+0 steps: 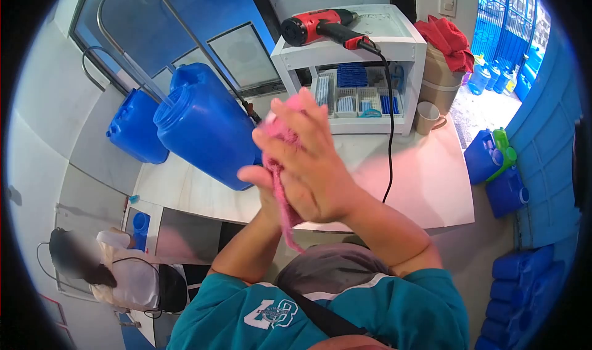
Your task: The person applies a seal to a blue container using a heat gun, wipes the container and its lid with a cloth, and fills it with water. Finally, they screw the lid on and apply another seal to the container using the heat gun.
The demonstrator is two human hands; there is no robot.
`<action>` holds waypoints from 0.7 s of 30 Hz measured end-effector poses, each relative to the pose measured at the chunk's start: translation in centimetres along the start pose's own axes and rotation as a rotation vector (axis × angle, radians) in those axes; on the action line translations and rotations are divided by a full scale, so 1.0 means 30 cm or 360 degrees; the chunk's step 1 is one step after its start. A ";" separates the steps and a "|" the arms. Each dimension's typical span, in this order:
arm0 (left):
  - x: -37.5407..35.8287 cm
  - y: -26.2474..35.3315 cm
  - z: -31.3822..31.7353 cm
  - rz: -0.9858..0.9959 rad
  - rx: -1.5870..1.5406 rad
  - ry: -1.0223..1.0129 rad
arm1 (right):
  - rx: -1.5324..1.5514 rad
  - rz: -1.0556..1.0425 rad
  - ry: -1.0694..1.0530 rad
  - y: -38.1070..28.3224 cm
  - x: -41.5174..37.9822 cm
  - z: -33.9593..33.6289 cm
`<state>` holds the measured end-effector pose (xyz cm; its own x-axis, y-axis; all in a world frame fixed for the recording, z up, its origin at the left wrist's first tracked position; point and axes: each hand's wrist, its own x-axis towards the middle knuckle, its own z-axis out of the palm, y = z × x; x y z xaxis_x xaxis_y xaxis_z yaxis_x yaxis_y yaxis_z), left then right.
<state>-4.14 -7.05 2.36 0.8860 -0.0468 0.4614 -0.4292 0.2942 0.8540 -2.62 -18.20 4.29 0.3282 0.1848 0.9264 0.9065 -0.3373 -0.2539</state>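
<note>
Both my hands are pressed together in front of me, above the counter. A pink cloth (278,193) is squeezed between them, and a thin end of it trails down to the left of my right wrist. My right hand (317,162) lies over the cloth with its fingers bent around it. My left hand (264,189) is behind and below, its thumb sticking out to the left and most of its fingers hidden. Close on the left stands a big blue water container (206,125), open at the top with a clear tube in its mouth.
A red and black heat gun (317,26) lies on a white shelf unit (364,127); its black cord hangs across the counter (431,189). A beige mug (427,119) stands right of the shelf. Another blue container (137,125) is behind. A person (132,276) works at lower left.
</note>
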 end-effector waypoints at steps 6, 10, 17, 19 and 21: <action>-0.023 0.044 -0.063 0.0198 0.0834 -0.0637 | 0.1688 0.1456 0.0203 0.149 -0.025 0.032; 0.012 0.041 -0.085 0.0019 0.0731 -0.0512 | 0.1483 0.2000 0.0076 0.069 0.033 0.047; 0.167 0.119 -0.138 -0.0331 -0.1334 0.0276 | 0.0032 0.0189 -0.0185 -0.107 -0.024 0.173; 0.179 0.065 -0.215 -0.0302 -0.1327 -0.0071 | -0.0018 0.0126 -0.0338 -0.074 -0.045 0.186; 0.164 0.036 -0.256 -0.0420 -0.1047 -0.0276 | -0.0111 0.0131 -0.0329 -0.046 -0.017 0.188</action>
<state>1.11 0.38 3.71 0.8812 -0.3303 0.3380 0.0379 0.7623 0.6461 -2.54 -12.63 2.60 0.4544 0.3365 0.8248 0.8561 -0.4210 -0.2999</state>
